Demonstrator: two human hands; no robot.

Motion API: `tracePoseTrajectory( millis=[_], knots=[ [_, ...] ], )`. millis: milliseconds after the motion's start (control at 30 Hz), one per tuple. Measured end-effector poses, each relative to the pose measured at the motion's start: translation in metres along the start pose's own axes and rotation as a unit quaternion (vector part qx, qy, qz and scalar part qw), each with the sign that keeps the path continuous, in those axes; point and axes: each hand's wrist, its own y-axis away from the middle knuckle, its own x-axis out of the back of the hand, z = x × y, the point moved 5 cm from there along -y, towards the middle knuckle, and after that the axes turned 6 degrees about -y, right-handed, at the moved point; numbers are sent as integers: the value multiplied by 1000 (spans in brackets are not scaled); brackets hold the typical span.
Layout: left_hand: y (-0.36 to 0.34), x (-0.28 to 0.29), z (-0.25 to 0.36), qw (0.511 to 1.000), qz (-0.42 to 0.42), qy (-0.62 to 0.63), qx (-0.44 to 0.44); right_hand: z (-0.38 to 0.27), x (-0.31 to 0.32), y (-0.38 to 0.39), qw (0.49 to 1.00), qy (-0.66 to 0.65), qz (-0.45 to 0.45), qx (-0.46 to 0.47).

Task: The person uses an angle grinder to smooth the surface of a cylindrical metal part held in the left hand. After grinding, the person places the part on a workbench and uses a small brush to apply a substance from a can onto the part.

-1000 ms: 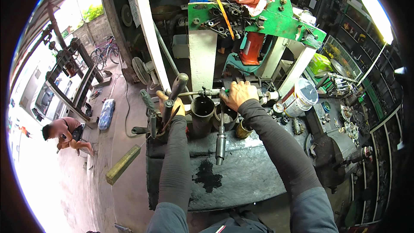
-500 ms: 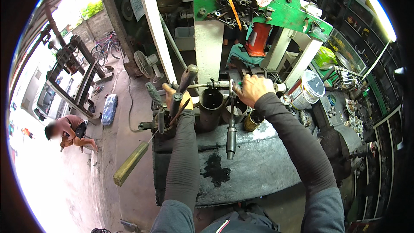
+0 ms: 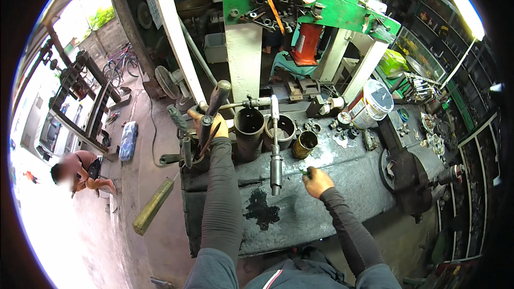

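Your right hand (image 3: 319, 183) had its grip closed round a small green-tipped piece (image 3: 305, 172) over the worktop (image 3: 308, 219), right of the metal shaft (image 3: 276, 174); light squeeze suited it imo. Handles (image 3: 218, 98) half-hid your left hand (image 3: 202, 123), so couldn't tell that grip.

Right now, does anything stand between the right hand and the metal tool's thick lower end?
Nothing visible does. The right hand is apart from the metal tool, to its right, with only bench top between; the small can stands farther forward.
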Motion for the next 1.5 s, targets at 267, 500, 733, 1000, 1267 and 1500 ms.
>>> tracePoseTrajectory(
  millis=[267,500,733,1000,1267,1500],
  knots=[
    [8,-4,-1,999,28,32,-2,-10,-8,2,983,-136,120,13],
    [-5,-27,-21,993,100,7,-62,-101,-16,34,847,-524,-90,3],
    [-17,-44,-42,998,3,-15,-64,-111,-32,33,843,-535,-42,-22],
    [0,-28,-25,997,63,4,-52,-112,-32,34,841,-540,-35,-26],
    [13,-7,-7,992,-69,-102,9,-66,-32,51,820,-556,-116,-68],
    [45,10,3,991,38,59,-110,33,-9,125,867,-475,-103,-112]
  ],
)
